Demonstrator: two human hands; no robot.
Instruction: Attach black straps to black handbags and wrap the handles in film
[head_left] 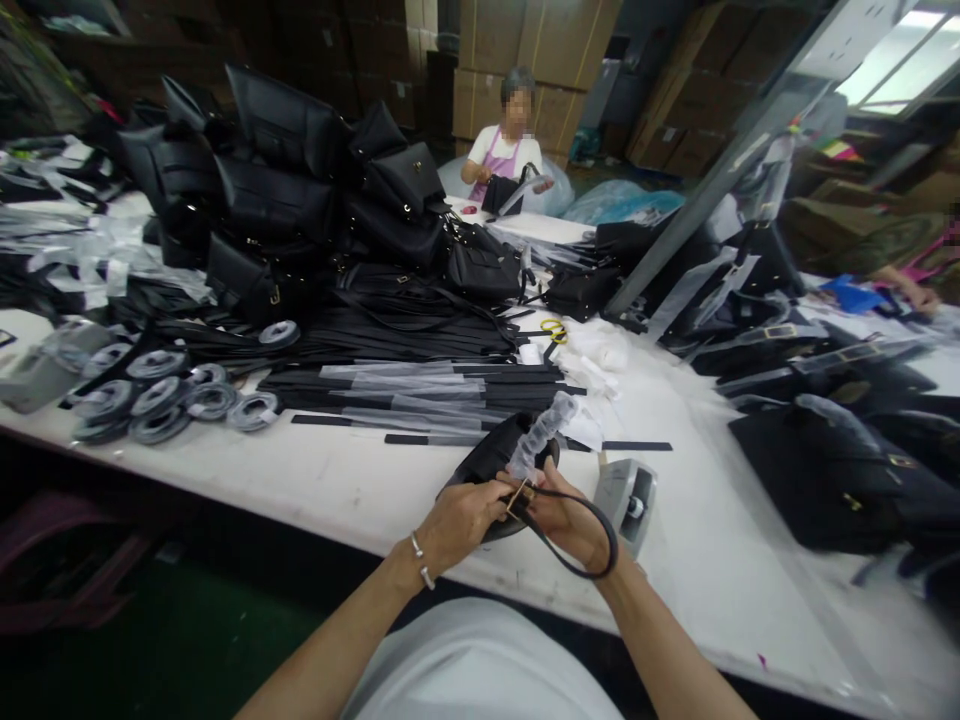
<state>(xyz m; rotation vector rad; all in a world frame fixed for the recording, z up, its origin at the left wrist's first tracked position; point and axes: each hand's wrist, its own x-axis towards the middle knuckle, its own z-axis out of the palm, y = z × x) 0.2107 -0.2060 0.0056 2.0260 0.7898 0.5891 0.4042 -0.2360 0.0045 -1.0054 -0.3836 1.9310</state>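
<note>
In front of me on the table lies a black handbag [487,460], partly covered by my hands. My left hand [466,515] is closed, its fingertips pinching at a gold buckle [517,498] on the bag's strap. From the other side, my right hand [566,518] grips the black strap [609,545] close to the buckle. The strap's loop curves over my right wrist. Crinkled clear plastic wrap [541,432] rises from the bag just above my fingers. How the strap passes through the buckle is too small to make out.
A grey tape dispenser [626,505] stands right of my hands. Black straps [420,385] with plastic sleeves lie beyond, with yellow scissors [555,330] nearby. Tape rolls [157,395] sit left. Black bags [285,190] pile behind; more [817,480] lie right. A person [506,150] works opposite.
</note>
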